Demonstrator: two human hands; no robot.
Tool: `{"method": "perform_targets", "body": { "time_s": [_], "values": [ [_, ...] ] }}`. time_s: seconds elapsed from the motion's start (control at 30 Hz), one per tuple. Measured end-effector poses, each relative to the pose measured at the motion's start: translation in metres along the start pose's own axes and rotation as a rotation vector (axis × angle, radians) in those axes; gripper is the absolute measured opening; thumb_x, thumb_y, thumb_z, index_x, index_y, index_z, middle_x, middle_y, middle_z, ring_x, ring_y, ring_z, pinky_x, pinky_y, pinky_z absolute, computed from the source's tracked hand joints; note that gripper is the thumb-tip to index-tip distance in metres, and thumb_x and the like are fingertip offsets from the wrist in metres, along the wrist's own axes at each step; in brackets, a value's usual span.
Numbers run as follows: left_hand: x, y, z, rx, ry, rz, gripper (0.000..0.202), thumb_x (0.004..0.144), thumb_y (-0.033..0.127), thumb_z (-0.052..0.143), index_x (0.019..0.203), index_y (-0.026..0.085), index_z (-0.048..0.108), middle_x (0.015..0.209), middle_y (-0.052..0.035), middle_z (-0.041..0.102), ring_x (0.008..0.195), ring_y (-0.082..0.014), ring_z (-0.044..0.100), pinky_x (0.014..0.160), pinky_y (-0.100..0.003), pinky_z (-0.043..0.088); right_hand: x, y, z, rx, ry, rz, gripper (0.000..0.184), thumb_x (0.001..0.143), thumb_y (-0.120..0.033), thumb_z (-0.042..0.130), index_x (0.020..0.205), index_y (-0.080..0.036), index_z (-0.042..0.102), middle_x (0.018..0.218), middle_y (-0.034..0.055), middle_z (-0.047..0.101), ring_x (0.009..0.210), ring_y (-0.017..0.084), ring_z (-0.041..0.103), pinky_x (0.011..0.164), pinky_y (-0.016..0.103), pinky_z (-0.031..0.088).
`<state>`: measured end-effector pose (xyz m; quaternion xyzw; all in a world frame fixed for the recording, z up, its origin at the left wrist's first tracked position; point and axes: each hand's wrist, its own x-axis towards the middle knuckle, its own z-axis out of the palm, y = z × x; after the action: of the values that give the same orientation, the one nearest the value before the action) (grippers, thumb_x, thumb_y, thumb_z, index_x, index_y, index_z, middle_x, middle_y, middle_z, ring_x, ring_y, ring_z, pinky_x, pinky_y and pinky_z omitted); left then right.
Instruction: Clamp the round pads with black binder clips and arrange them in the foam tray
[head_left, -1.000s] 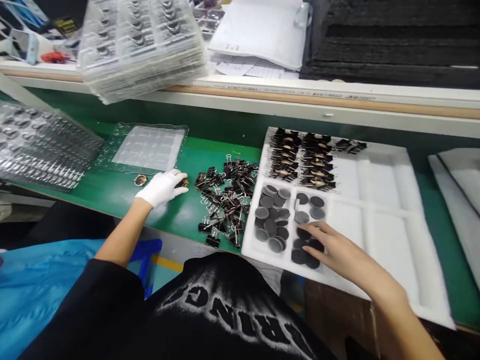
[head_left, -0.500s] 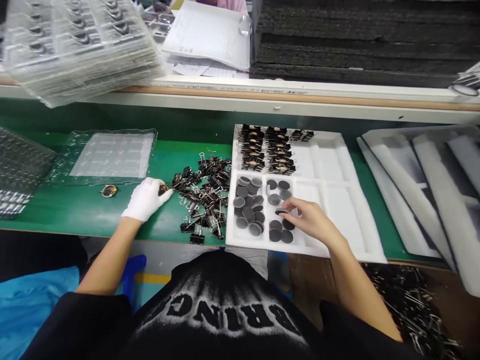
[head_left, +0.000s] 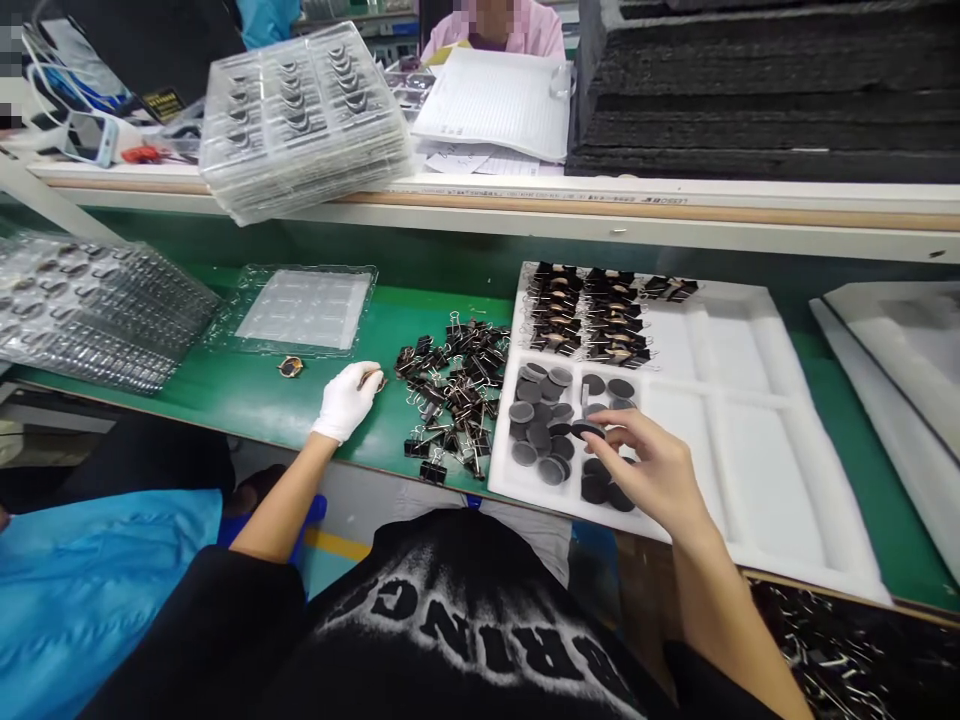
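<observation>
My left hand, in a white glove, is closed on a small round brownish part, mostly covered by the fingers. A similar round part with a metallic rim lies on the green table to its left. Beside the gloved hand is a loose heap of black binder clips. Bare, my right hand pinches a dark round disc between thumb and fingers above a white foam tray. More grey and black discs fill two of its compartments. Rows of clipped pieces occupy the back compartments.
A clear plastic tray lies at the back left, near stacked blister trays. More trays overhang the white shelf edge. Black sheets are piled on the shelf. A person in pink sits beyond.
The view has turned left, so the table's contents appear farther right. My right hand has raised the disc off the compartment and moved it slightly left over the tray. My left hand keeps its part.
</observation>
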<state>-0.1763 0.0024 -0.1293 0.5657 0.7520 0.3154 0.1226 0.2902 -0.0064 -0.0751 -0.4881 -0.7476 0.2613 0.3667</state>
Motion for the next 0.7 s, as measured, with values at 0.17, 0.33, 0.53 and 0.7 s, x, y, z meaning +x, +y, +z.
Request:
{"method": "perform_targets", "body": {
  "time_s": [0.17,0.33,0.53,0.7],
  "values": [
    [-0.006,0.034,-0.011,-0.259,0.051,-0.052,0.047,0.1,0.04,0.049,0.137,0.014,0.059,0.122,-0.0139,0.077,0.081,-0.0155,0.075,0.07,-0.029,0.062,0.001,-0.022,0.02,0.177,0.059,0.022,0.011,0.098,-0.029,0.07,0.108,-0.026,0.071,0.104,0.0058,0.073,0.084,0.021,0.076,0.071,0.035,0.062],
    [-0.031,0.117,-0.008,-0.675,-0.145,-0.035,0.045,0.097,0.043,0.066,0.131,0.014,0.067,0.112,-0.0117,0.079,0.067,-0.0116,0.073,0.057,-0.023,0.056,0.022,-0.071,0.064,0.084,0.244,-0.361,0.027,0.095,-0.013,0.07,0.112,-0.032,0.077,0.108,0.0059,0.081,0.095,0.026,0.079,0.083,0.046,0.067],
    [-0.055,0.169,0.008,-0.79,-0.396,0.074,0.039,0.098,0.038,0.065,0.131,0.018,0.068,0.129,-0.0119,0.076,0.09,-0.0165,0.079,0.076,-0.027,0.065,0.043,-0.077,0.094,-0.027,0.385,-0.529,0.042,0.093,-0.008,0.068,0.124,-0.036,0.076,0.116,0.0057,0.082,0.109,0.029,0.08,0.086,0.048,0.068],
    [-0.057,0.167,0.015,-0.627,-0.389,0.192,0.039,0.099,0.029,0.058,0.137,0.021,0.066,0.133,-0.0078,0.075,0.116,-0.0197,0.075,0.1,-0.031,0.062,0.04,-0.074,0.086,-0.133,0.242,-0.631,0.043,0.095,-0.006,0.065,0.126,-0.033,0.074,0.122,0.0071,0.081,0.12,0.03,0.076,0.087,0.047,0.065]
  ]
}}
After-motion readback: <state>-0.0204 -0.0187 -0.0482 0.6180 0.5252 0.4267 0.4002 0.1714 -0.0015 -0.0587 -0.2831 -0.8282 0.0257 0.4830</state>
